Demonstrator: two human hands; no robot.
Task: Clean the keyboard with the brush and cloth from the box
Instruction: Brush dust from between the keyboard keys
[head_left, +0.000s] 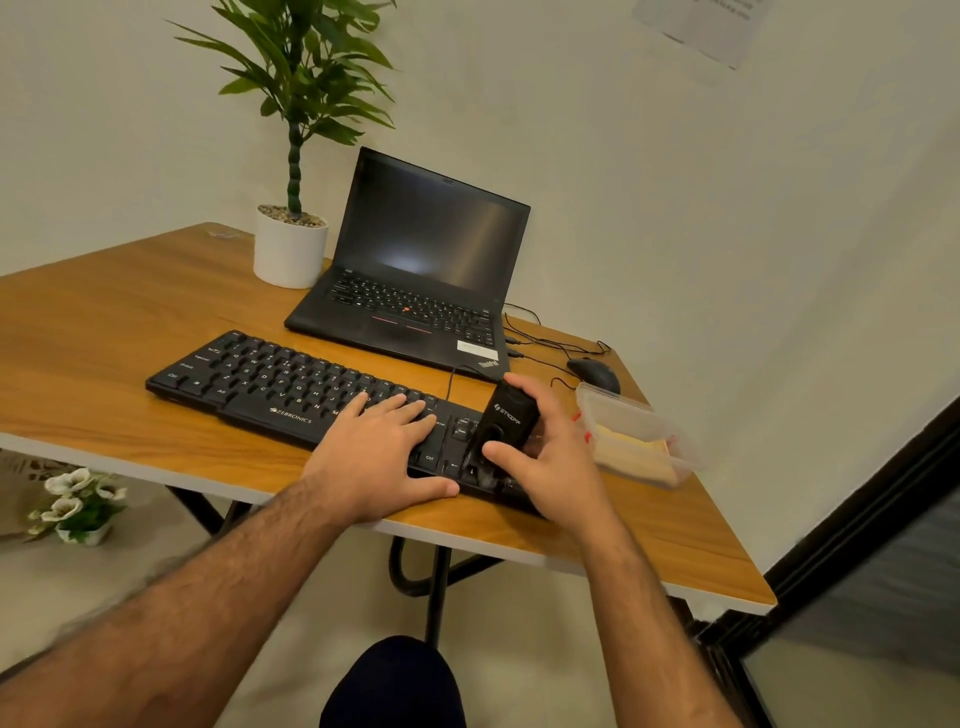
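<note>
Now — brush (503, 423) in right hand (553, 457)

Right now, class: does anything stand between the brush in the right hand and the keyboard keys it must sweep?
Nothing visible does. The right hand holds the black brush with its lower end already at the keyboard at the right end. The left hand rests flat on keys further left, beside the brush, not under it.
</note>
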